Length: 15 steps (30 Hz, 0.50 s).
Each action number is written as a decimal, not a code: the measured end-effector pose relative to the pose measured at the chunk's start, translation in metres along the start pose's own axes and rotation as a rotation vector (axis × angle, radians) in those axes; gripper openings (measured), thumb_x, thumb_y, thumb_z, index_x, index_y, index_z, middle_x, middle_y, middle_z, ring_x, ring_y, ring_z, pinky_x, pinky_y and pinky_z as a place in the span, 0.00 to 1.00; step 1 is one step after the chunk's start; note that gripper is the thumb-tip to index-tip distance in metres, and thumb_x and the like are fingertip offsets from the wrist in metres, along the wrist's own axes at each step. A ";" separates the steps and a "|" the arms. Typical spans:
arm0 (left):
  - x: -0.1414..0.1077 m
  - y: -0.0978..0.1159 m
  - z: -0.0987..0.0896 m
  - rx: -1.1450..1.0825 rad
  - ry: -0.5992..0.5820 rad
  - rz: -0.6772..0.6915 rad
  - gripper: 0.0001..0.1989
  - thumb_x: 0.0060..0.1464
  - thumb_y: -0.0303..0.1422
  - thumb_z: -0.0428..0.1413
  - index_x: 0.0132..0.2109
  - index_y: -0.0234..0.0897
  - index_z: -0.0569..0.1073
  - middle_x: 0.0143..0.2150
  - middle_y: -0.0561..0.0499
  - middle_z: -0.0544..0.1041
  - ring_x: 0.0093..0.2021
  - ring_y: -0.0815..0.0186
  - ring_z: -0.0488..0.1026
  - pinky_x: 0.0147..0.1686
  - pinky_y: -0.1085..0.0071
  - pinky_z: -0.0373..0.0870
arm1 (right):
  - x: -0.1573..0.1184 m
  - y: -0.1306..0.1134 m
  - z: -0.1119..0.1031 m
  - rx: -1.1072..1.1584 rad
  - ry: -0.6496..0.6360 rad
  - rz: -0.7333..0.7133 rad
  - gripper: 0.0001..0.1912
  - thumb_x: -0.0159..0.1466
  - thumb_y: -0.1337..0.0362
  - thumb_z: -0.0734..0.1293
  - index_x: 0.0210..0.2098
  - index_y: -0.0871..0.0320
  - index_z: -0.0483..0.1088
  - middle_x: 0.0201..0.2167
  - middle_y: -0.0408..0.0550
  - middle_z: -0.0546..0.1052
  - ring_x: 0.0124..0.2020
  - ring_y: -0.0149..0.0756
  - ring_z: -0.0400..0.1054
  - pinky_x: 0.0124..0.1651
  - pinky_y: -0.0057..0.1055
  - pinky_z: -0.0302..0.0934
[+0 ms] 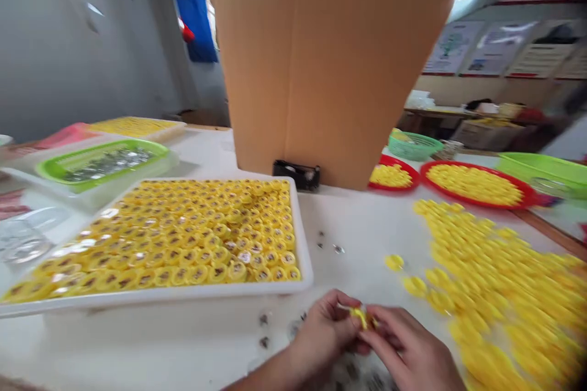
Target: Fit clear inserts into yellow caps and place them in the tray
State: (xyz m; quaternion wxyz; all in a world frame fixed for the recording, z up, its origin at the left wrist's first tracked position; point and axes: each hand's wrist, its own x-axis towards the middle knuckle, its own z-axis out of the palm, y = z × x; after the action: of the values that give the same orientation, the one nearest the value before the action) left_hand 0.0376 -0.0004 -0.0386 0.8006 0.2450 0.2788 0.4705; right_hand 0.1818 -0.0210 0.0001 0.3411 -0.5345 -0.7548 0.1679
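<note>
My left hand and my right hand meet low in the view, with their fingertips together on a small yellow plastic piece. Its exact shape is partly hidden by my fingers. To the right of my right hand lies a large spread of loose yellow round pieces on the white table. Ahead and to the left, a white tray holds rows of yellow discs with dark centres. Several small metal bits lie on the table near my left hand.
A green tray of small metal parts sits at the left. Two red plates of yellow pieces and a green basket stand ahead on the right. An upright cardboard sheet rises behind a black tape dispenser.
</note>
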 end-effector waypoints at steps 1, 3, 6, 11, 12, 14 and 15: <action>-0.004 0.004 0.003 0.014 0.012 -0.009 0.27 0.34 0.42 0.69 0.38 0.32 0.69 0.30 0.47 0.77 0.30 0.65 0.75 0.31 0.72 0.68 | 0.000 -0.001 -0.001 -0.006 0.017 0.012 0.08 0.59 0.63 0.66 0.39 0.50 0.72 0.33 0.45 0.76 0.30 0.36 0.73 0.32 0.29 0.69; -0.011 0.014 0.009 0.038 -0.002 -0.064 0.26 0.37 0.40 0.69 0.41 0.32 0.70 0.32 0.47 0.78 0.32 0.65 0.75 0.34 0.71 0.68 | -0.001 -0.005 -0.004 0.001 0.010 0.065 0.10 0.59 0.68 0.65 0.40 0.53 0.71 0.34 0.46 0.75 0.30 0.36 0.72 0.34 0.31 0.69; -0.016 0.024 0.012 0.079 -0.017 -0.113 0.24 0.38 0.37 0.68 0.42 0.32 0.70 0.34 0.48 0.78 0.34 0.66 0.75 0.39 0.70 0.69 | -0.003 -0.013 -0.009 0.050 0.017 0.150 0.12 0.57 0.71 0.66 0.40 0.54 0.70 0.34 0.47 0.74 0.30 0.35 0.71 0.34 0.31 0.69; -0.018 0.021 0.012 0.155 -0.025 -0.114 0.22 0.42 0.37 0.67 0.43 0.33 0.70 0.34 0.49 0.78 0.36 0.66 0.75 0.39 0.69 0.69 | -0.009 -0.018 -0.010 0.144 0.034 0.197 0.12 0.57 0.72 0.67 0.40 0.54 0.72 0.34 0.46 0.73 0.31 0.33 0.70 0.35 0.31 0.68; -0.017 0.020 0.012 0.167 -0.027 -0.102 0.21 0.43 0.37 0.66 0.42 0.34 0.70 0.34 0.49 0.78 0.36 0.67 0.75 0.39 0.69 0.69 | -0.010 -0.018 -0.010 0.158 0.038 0.201 0.12 0.57 0.72 0.67 0.40 0.54 0.72 0.34 0.46 0.73 0.31 0.33 0.70 0.35 0.31 0.68; -0.017 0.019 0.011 0.184 -0.037 -0.080 0.20 0.43 0.37 0.66 0.42 0.34 0.70 0.35 0.50 0.78 0.36 0.68 0.74 0.40 0.69 0.69 | -0.010 -0.017 -0.010 0.174 0.042 0.202 0.13 0.57 0.72 0.67 0.40 0.54 0.72 0.34 0.45 0.73 0.31 0.33 0.70 0.35 0.30 0.68; -0.017 0.019 0.011 0.191 -0.046 -0.072 0.20 0.44 0.37 0.66 0.42 0.34 0.70 0.35 0.50 0.78 0.36 0.68 0.74 0.40 0.69 0.69 | -0.010 -0.016 -0.010 0.177 0.041 0.197 0.13 0.57 0.72 0.68 0.40 0.54 0.72 0.34 0.45 0.73 0.31 0.33 0.70 0.35 0.30 0.68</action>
State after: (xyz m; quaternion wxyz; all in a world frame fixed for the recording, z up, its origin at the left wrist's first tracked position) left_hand 0.0270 -0.0088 -0.0145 0.7961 0.3207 0.3126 0.4070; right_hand 0.1793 -0.0377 0.0134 0.3840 -0.5772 -0.6739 0.2554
